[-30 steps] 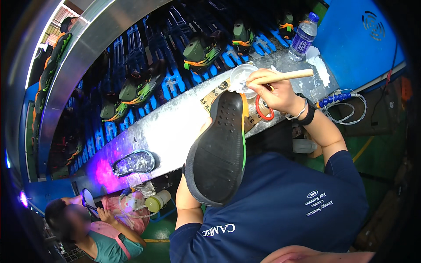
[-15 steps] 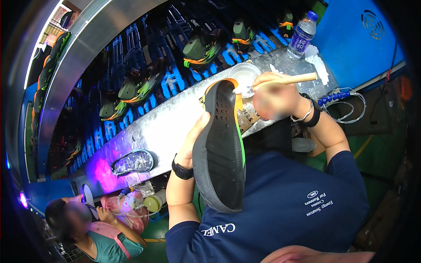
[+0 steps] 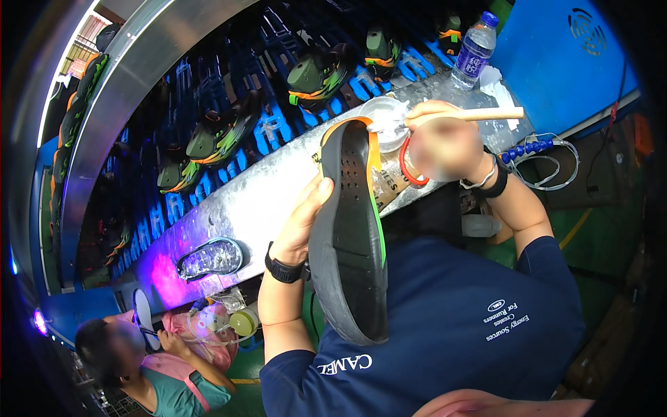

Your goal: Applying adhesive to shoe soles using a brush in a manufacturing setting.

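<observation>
- Hard white glare washes out the middle of the counter (image 3: 267, 208), hiding its surface.
- A violet-pink glow tints the counter's left end; a purple lamp (image 3: 39, 321) shines at the left edge.
- The opening (image 3: 83, 43) at upper left is very bright.
- Behind the counter, the rack (image 3: 274, 128) sinks into deep shadow; the floor (image 3: 594, 250) at right is dim.
- The sole (image 3: 351, 243) is dark, yet its holes show.
- Blur covers part of the right fingers (image 3: 429, 109) and a co-worker's face (image 3: 127, 344).
- Straight edges bow; corners turn black.
</observation>
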A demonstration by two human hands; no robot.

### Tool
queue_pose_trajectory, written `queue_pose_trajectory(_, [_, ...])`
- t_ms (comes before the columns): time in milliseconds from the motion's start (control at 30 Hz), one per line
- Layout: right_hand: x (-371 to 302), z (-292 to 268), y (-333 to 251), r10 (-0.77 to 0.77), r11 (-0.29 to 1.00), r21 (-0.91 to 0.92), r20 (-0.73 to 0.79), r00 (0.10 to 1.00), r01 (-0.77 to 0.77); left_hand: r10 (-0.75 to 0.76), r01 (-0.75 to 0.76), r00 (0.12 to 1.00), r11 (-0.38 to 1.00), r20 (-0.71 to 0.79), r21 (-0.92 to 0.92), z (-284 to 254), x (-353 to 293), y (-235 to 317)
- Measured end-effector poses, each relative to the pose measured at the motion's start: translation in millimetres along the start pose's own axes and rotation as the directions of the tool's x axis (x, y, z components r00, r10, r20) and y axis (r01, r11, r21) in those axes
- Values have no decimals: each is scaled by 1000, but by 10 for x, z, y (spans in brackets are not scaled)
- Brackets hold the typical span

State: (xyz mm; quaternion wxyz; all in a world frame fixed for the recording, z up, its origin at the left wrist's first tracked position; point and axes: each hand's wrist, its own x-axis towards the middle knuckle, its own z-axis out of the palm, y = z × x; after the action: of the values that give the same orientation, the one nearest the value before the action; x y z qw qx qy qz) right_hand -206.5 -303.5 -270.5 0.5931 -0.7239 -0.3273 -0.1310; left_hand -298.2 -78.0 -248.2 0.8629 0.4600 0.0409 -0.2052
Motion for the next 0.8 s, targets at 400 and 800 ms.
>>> queue_pose_trajectory(400, [-86, 96, -79, -2, 990, 141, 16, 1000, -1, -24, 17, 998, 994, 61, 107, -73, 80, 101])
queue_pose_trajectory(800, [-139, 187, -289, 140, 975, 154, 137, 981, -161, 2, -9, 1000, 970, 28, 242, -110, 139, 182])
